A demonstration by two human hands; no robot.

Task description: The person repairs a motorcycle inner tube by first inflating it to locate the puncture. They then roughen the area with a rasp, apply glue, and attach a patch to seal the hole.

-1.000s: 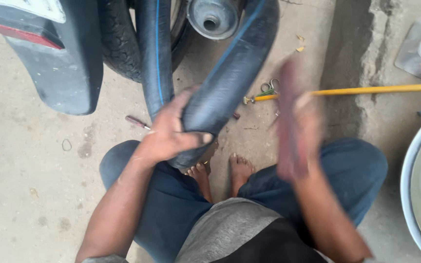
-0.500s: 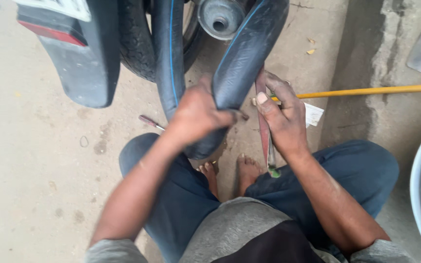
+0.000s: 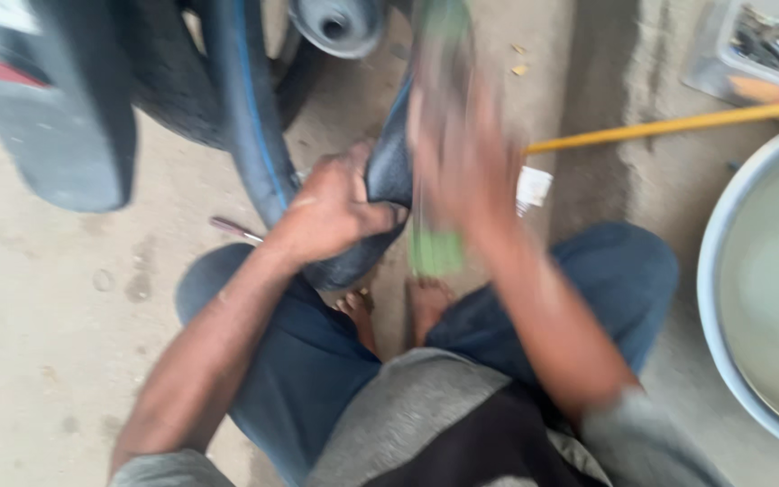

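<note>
Left hand (image 3: 331,212) clamps the soft, floppy black inner tube (image 3: 380,180) at frame centre, best gripped at the fold; right hand (image 3: 462,162) blurred, grip unclear.

**Inspector:** Report the surroundings.

**Assistant:** Concrete floor (image 3: 56,343), stained. A dark mudguard (image 3: 65,117) hangs at the upper left, a grey wheel hub (image 3: 335,22) at the top edge.

**Inspector:** Right side?

**Assistant:** A round metal basin (image 3: 723,271) of cloudy water at the right edge; a yellow rod (image 3: 678,122) lies beside it. A clear tray of small parts (image 3: 768,45) occupies the upper right corner.
</note>
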